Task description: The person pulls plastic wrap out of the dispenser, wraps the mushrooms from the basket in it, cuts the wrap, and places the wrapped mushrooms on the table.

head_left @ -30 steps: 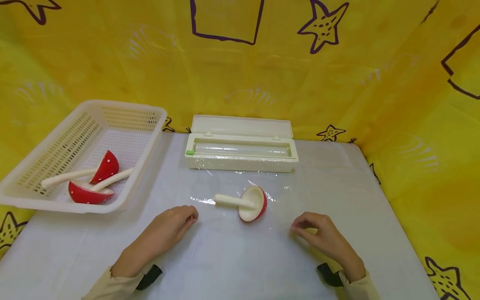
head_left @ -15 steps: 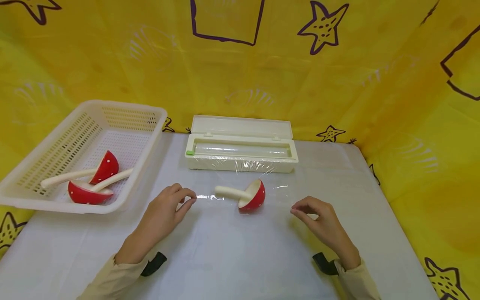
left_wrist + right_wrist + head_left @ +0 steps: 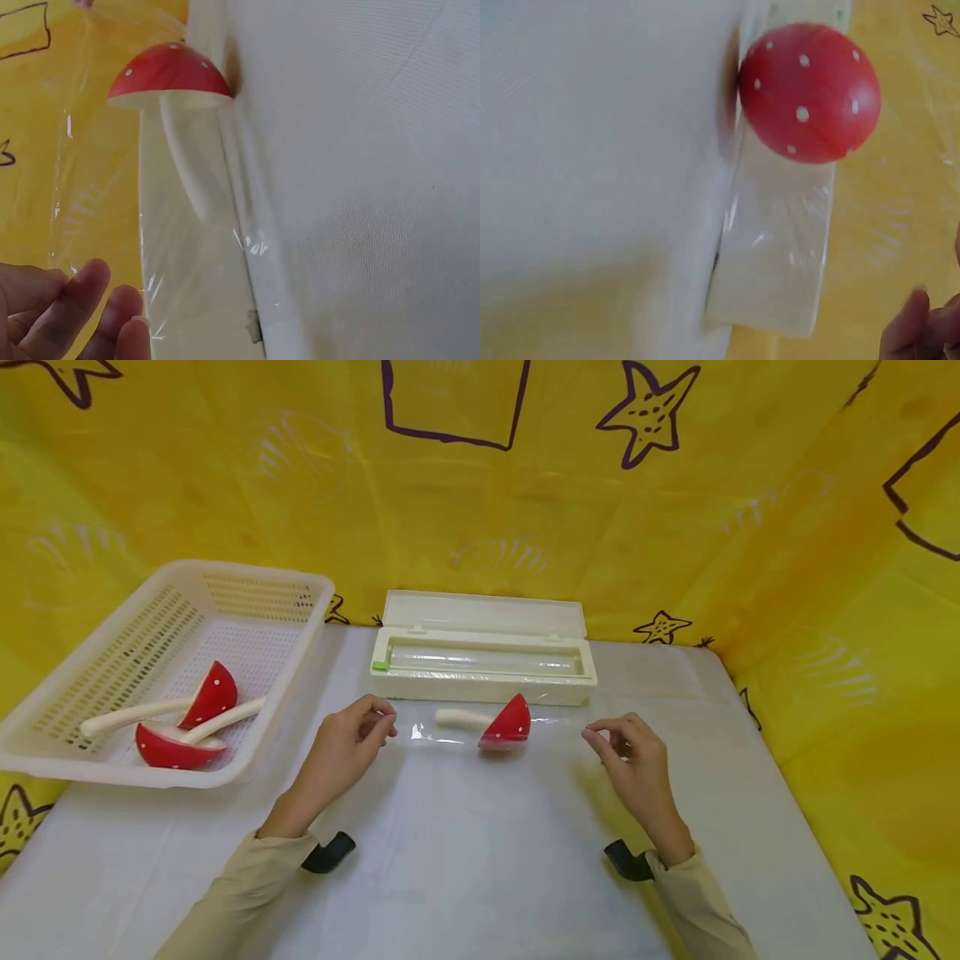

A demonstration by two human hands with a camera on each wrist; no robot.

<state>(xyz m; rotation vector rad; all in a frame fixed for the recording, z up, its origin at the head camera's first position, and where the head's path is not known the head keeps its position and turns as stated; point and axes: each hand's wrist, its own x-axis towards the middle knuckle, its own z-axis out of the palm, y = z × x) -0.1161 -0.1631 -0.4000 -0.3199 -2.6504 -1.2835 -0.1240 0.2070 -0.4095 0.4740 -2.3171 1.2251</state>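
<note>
A mushroom-shaped ladle (image 3: pixel 508 727) lies on clear plastic wrap (image 3: pixel 427 737), in front of the dispenser box (image 3: pixel 487 688). Its bowl is red with white dots, its handle pale and pointing left. My left hand (image 3: pixel 348 747) pinches the wrap's edge on the left; my right hand (image 3: pixel 637 764) pinches it on the right. In the left wrist view the wrap stretches up from my fingers (image 3: pixel 86 289), beside the ladle (image 3: pixel 171 75). The right wrist view shows the ladle's round bowl (image 3: pixel 810 94) and my curled fingers (image 3: pixel 911 322) at the corner.
A white plastic basket (image 3: pixel 300 668) stands at the left with two similar ladles (image 3: pixel 213 693) inside. The dispenser's lid (image 3: pixel 483 614) is raised, and a wrap roll (image 3: pixel 480 659) lies inside. Yellow patterned cloth (image 3: pixel 480 518) walls the back and sides of the white-covered table (image 3: pixel 480 868).
Both hands have moved forward toward the dispenser, lifting the wrap's edge. The ladle has shifted toward the box and rolled, so its red outer side now faces the head camera.
</note>
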